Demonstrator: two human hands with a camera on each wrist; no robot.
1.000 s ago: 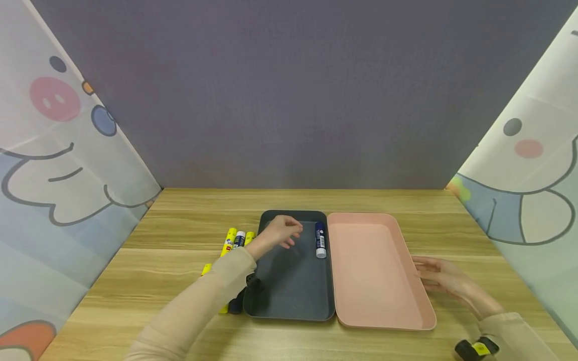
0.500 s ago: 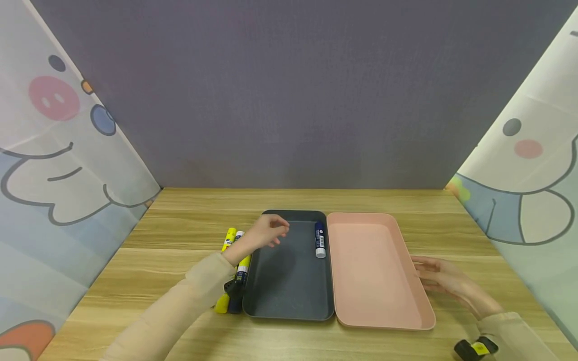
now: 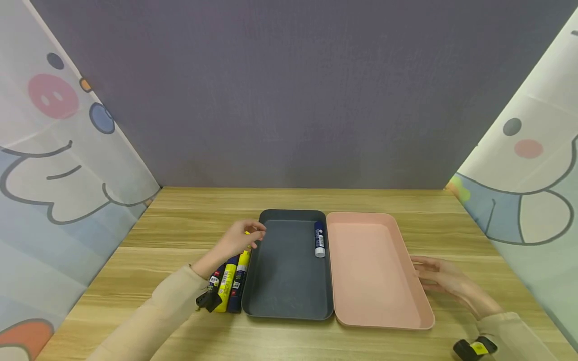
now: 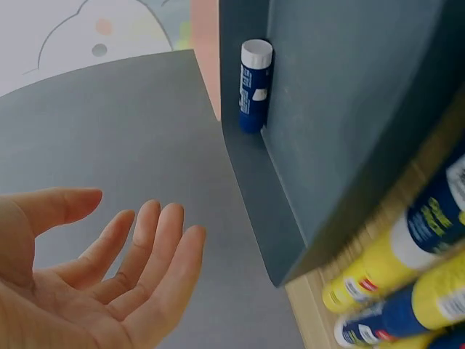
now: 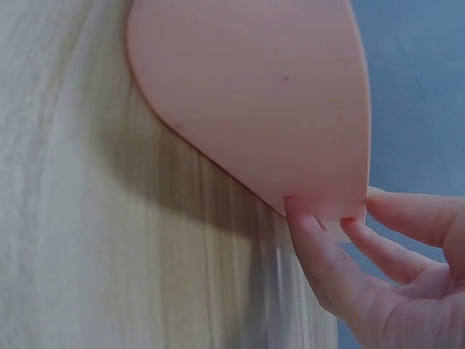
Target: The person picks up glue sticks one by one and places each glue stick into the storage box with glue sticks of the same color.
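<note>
My left hand (image 3: 238, 237) hovers with loosely bent fingers at the left rim of the dark grey tray (image 3: 291, 288), holding nothing. Under its wrist lie several yellow and navy glue sticks (image 3: 227, 285), partly hidden by the hand and sleeve; the left wrist view shows their labelled ends. Inside the dark tray, along its right wall, rests one blue glue stick (image 3: 319, 240) with a white cap (image 4: 257, 52). At the right side of the pink tray (image 3: 377, 273), my right hand (image 3: 440, 278) touches the rim and outer wall with its fingertips.
The two trays stand side by side on a wood-grain table (image 3: 185, 205). A grey panel (image 3: 298, 100) rises behind the table, and cartoon-printed sheets (image 3: 519, 165) flank both sides.
My left hand has moved left from over the dark tray to its left rim, above the glue sticks. My right hand and both trays have stayed in place.
</note>
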